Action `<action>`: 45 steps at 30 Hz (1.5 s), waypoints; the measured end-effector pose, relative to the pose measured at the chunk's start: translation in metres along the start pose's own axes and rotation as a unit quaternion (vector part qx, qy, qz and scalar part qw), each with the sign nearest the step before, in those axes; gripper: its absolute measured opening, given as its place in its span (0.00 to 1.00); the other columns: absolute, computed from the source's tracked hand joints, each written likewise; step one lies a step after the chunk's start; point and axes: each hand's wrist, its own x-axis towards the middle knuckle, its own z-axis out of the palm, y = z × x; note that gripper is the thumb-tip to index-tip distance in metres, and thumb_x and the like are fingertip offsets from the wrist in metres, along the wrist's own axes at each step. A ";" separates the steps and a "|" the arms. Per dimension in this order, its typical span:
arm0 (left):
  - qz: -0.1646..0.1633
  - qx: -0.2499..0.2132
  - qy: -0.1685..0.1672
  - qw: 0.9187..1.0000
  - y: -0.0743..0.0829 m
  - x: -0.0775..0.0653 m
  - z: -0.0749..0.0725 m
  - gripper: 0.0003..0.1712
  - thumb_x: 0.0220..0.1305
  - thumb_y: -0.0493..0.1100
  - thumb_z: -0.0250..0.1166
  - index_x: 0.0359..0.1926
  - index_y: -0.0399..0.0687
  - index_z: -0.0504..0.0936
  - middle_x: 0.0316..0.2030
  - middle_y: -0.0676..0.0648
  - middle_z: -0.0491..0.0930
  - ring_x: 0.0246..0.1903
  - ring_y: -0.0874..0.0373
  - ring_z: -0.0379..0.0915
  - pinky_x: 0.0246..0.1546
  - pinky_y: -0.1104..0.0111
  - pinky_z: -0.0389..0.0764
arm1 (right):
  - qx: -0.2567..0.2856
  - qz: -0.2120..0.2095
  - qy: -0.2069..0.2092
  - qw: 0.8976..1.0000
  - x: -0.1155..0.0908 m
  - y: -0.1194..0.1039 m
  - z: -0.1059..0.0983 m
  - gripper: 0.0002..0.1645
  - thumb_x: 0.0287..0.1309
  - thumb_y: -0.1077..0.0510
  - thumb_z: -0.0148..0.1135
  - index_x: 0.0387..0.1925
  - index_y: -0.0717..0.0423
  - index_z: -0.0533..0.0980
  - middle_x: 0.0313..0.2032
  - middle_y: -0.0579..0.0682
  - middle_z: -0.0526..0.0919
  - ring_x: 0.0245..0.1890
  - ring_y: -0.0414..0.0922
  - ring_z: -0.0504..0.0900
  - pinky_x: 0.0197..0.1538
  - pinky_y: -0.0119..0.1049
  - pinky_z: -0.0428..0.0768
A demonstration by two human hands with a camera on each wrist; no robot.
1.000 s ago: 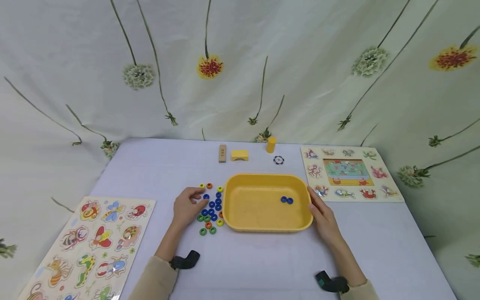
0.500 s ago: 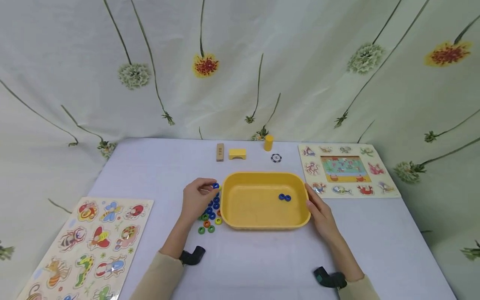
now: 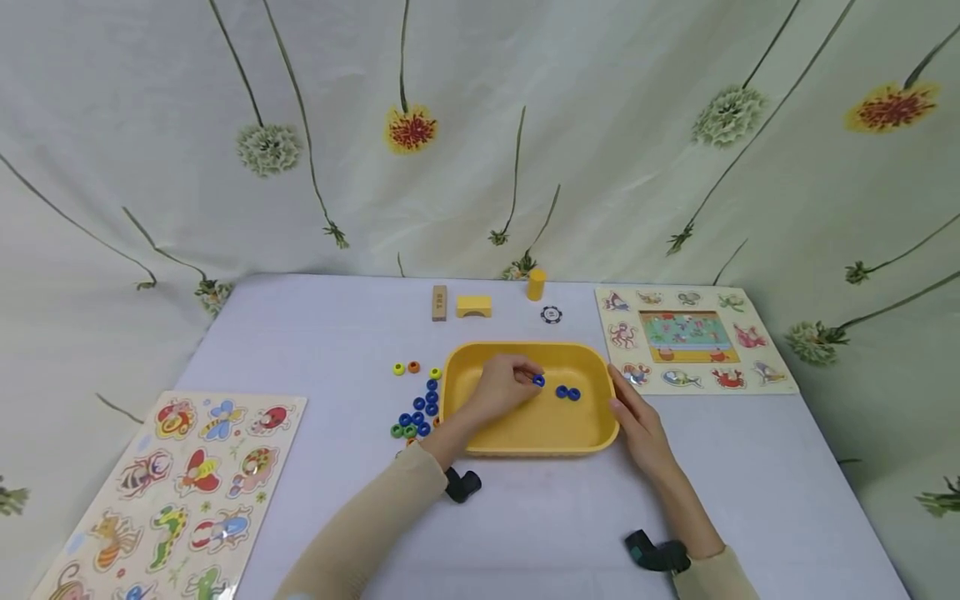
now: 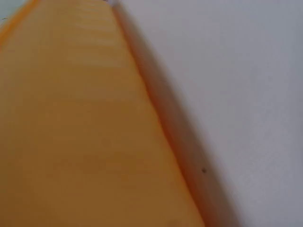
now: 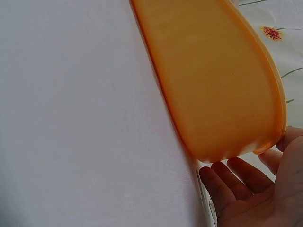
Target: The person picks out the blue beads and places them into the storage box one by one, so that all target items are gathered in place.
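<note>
My left hand (image 3: 501,387) reaches over the yellow tray (image 3: 558,428) in the head view and pinches a blue ring bead (image 3: 538,380) between thumb and fingertips. Just right of it, two other blue beads (image 3: 574,394) lie side by side on the tray floor. At the tray's right end, my right hand (image 3: 643,429) holds the rim. The right wrist view shows this hand's fingers (image 5: 239,177) against the outer wall, with the thumb up by the lip. In the left wrist view only the tray's outer side (image 4: 104,123) shows; the left hand is out of frame there.
Left of the tray lie several loose beads, blue (image 3: 417,418), green (image 3: 397,431), yellow (image 3: 399,369) and orange (image 3: 414,367). Behind it stand a wooden block (image 3: 439,303), yellow arch block (image 3: 474,307), yellow cylinder (image 3: 536,285) and poker chip (image 3: 551,315). Picture boards (image 3: 619,367) (image 3: 187,492) flank the table.
My left hand has picked a blue bead from the loose ones and carried it rightward over the tray. The right hand has stayed at the tray's right end.
</note>
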 end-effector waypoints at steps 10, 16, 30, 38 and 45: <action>-0.009 0.073 -0.037 0.997 -0.001 0.018 0.027 0.09 0.44 0.35 0.69 0.31 0.44 0.82 0.24 0.52 0.77 0.26 0.64 0.70 0.28 0.77 0.72 | -0.007 0.010 0.004 1.000 -0.002 0.000 0.000 0.27 0.64 0.61 0.42 0.65 0.54 0.55 0.65 0.50 0.58 0.64 0.48 0.56 0.54 0.12 0.56; -0.003 0.111 -0.038 0.993 0.001 0.016 0.031 0.09 0.44 0.36 0.69 0.32 0.46 0.82 0.26 0.53 0.77 0.28 0.64 0.70 0.29 0.77 0.72 | -0.014 0.017 0.003 1.000 -0.004 0.000 0.000 0.27 0.64 0.61 0.42 0.65 0.54 0.56 0.65 0.50 0.58 0.64 0.48 0.56 0.54 0.12 0.56; 0.131 0.033 0.085 0.987 0.015 -0.046 -0.020 0.17 0.48 0.41 0.67 0.43 0.49 0.79 0.38 0.52 0.78 0.31 0.63 0.72 0.30 0.76 0.75 | -0.009 0.014 -0.001 1.000 -0.001 -0.002 0.004 0.27 0.64 0.61 0.41 0.65 0.54 0.55 0.65 0.51 0.58 0.64 0.49 0.55 0.54 0.12 0.56; 0.129 -0.003 0.199 0.971 -0.036 -0.099 -0.097 0.18 0.48 0.38 0.67 0.43 0.48 0.78 0.40 0.47 0.76 0.35 0.56 0.72 0.31 0.74 0.77 | -0.009 0.013 -0.002 1.000 -0.001 -0.002 0.003 0.27 0.64 0.61 0.41 0.65 0.54 0.55 0.65 0.51 0.58 0.64 0.49 0.55 0.54 0.12 0.57; 0.056 0.034 0.225 0.972 -0.109 -0.105 -0.116 0.19 0.51 0.46 0.66 0.46 0.52 0.77 0.41 0.48 0.76 0.36 0.62 0.70 0.34 0.78 0.74 | -0.012 0.013 0.001 1.000 -0.001 -0.001 0.002 0.27 0.64 0.61 0.41 0.65 0.53 0.55 0.65 0.50 0.58 0.64 0.48 0.56 0.53 0.12 0.57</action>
